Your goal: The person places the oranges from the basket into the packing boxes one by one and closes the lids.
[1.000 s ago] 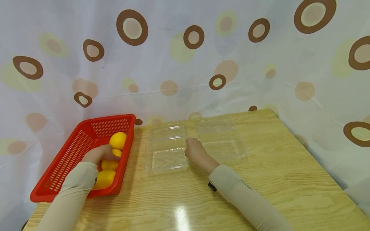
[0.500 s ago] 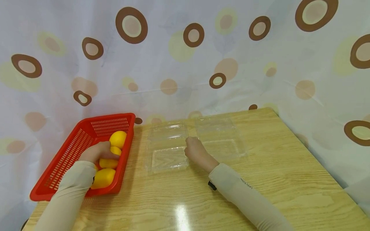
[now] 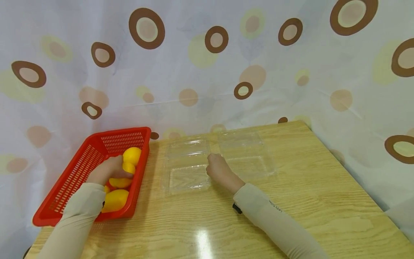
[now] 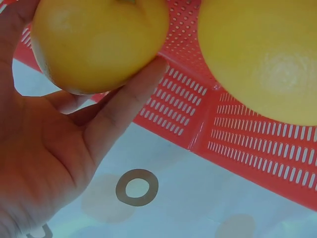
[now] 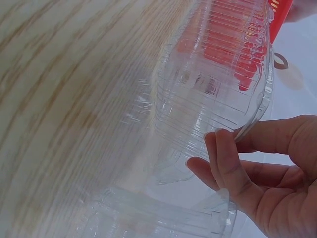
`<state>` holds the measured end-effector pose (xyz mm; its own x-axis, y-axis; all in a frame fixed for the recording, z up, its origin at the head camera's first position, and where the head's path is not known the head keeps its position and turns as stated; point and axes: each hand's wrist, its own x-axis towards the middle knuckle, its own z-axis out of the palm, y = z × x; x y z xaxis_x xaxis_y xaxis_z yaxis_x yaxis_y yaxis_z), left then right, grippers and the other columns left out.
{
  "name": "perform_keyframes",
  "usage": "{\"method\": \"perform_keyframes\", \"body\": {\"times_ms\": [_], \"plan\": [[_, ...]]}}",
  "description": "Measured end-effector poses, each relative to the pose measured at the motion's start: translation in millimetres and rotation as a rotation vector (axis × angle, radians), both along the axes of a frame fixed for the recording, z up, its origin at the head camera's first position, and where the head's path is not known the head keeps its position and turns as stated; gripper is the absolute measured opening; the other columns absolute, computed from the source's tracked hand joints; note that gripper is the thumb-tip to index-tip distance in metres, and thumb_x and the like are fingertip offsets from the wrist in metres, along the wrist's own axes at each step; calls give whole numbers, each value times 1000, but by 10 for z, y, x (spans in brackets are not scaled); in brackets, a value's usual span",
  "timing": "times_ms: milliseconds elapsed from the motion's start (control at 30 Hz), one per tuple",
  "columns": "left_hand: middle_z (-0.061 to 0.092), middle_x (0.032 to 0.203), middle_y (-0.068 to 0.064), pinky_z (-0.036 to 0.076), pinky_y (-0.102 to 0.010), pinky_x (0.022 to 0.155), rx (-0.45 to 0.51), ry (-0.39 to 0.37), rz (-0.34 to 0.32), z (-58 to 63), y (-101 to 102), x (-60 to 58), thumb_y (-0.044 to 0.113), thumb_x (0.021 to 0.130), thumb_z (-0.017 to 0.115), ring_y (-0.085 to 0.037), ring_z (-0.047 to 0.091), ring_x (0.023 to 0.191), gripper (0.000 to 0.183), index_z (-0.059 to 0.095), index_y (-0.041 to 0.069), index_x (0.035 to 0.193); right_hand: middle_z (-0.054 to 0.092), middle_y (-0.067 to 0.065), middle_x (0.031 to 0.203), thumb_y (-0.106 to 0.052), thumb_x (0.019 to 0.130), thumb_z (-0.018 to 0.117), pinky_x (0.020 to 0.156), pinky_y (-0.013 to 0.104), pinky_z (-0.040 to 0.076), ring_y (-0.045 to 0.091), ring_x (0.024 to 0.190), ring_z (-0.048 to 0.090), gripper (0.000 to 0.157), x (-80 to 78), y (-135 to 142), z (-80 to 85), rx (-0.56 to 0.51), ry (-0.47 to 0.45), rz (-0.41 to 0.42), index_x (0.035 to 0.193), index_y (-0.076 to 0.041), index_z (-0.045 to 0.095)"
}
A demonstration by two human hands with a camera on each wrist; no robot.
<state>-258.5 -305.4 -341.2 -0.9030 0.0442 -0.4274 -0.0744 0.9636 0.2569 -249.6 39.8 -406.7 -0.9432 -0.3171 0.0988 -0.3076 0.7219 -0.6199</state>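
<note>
My left hand (image 3: 108, 171) reaches into the red basket (image 3: 77, 169). It grips a yellow fruit (image 4: 99, 42), a rounded one with a stem dip, with the fingers curled under it in the left wrist view. Another large smooth yellow fruit (image 4: 262, 59) fills the right of that view. More yellow fruit (image 3: 114, 200) lies along the basket's right side, partly behind the hand. At the middle of the table, my right hand (image 5: 267, 173) pinches the rim of a clear plastic clamshell box (image 5: 208, 84), the left of two in the head view.
The second clear plastic box (image 3: 247, 163) stands open to the right of my right hand. Both boxes are on the wooden table (image 3: 300, 180), near its back edge. Behind hangs a white curtain (image 3: 194, 64) with brown rings and spots.
My left hand has shifted slightly left within the basket, and a bit more of the yellow fruit shows beside its fingers. The right hand and both boxes have stayed put.
</note>
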Motion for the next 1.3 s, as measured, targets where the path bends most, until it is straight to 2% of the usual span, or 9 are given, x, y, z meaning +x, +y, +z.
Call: {"method": "perform_keyframes", "body": {"times_ms": [133, 367, 533, 633, 800, 900, 1067, 1200, 1300], "plan": [[48, 124, -33, 41, -60, 95, -18, 39, -1, 50, 30, 12, 34, 75, 81, -42, 49, 101, 100, 25, -15, 141, 36, 1, 56, 18, 81, 49, 38, 14, 23, 7, 42, 30, 11, 2, 4, 5, 7, 2, -13, 87, 17, 58], [39, 133, -40, 38, -63, 97, -28, 60, 14, 140, 88, 51, 35, 75, 80, -48, 46, 107, 108, 15, -18, 143, 35, 1, 54, 18, 81, 48, 37, 14, 22, 7, 41, 29, 10, 6, 3, 12, 6, -2, -13, 84, 16, 58], [43, 129, -40, 41, -62, 93, -65, 91, 8, 223, 185, 118, 36, 77, 78, -47, 49, 102, 105, 17, -19, 141, 34, 1, 55, 18, 80, 49, 38, 15, 23, 7, 42, 29, 10, 1, -9, 15, 7, -4, -21, 78, 12, 56], [46, 123, -39, 43, -62, 90, -82, 119, 35, 266, 242, 167, 34, 77, 77, -46, 50, 98, 103, 17, -20, 140, 33, 0, 55, 18, 79, 49, 38, 15, 22, 7, 42, 29, 12, -2, -14, 16, 14, 6, -17, 75, 10, 55], [39, 122, -44, 41, -66, 89, -103, 192, 102, 293, 320, 207, 36, 77, 73, -54, 45, 101, 103, 14, -19, 141, 33, 0, 53, 19, 79, 49, 37, 14, 22, 7, 41, 28, 13, 0, -15, 20, 20, 25, -8, 74, 10, 56], [36, 123, -44, 41, -67, 89, -111, 247, 116, 326, 403, 238, 39, 77, 72, -56, 44, 103, 102, 16, -18, 141, 35, 0, 53, 19, 80, 49, 36, 14, 22, 6, 40, 29, 10, 2, -18, 19, 23, 20, -4, 79, 14, 58], [41, 115, -42, 46, -63, 82, -118, 362, 87, 425, 665, 368, 40, 79, 69, -54, 47, 98, 91, 25, -15, 136, 38, 2, 54, 19, 81, 49, 37, 14, 23, 6, 40, 30, 15, -3, -21, 4, 19, 15, -16, 91, 20, 60], [46, 101, -33, 51, -53, 69, -105, 472, 44, 495, 908, 487, 38, 78, 67, -45, 51, 85, 80, 33, -12, 129, 46, 7, 60, 17, 82, 50, 37, 14, 25, 7, 41, 32, 22, -4, -15, -5, 2, 6, -25, 102, 22, 59], [47, 96, -28, 51, -48, 63, -89, 525, 17, 526, 1079, 527, 39, 77, 68, -40, 52, 80, 77, 35, -10, 126, 51, 11, 64, 16, 84, 50, 38, 14, 27, 7, 41, 35, 25, -1, -5, -8, -12, -7, -25, 106, 23, 58]]}}
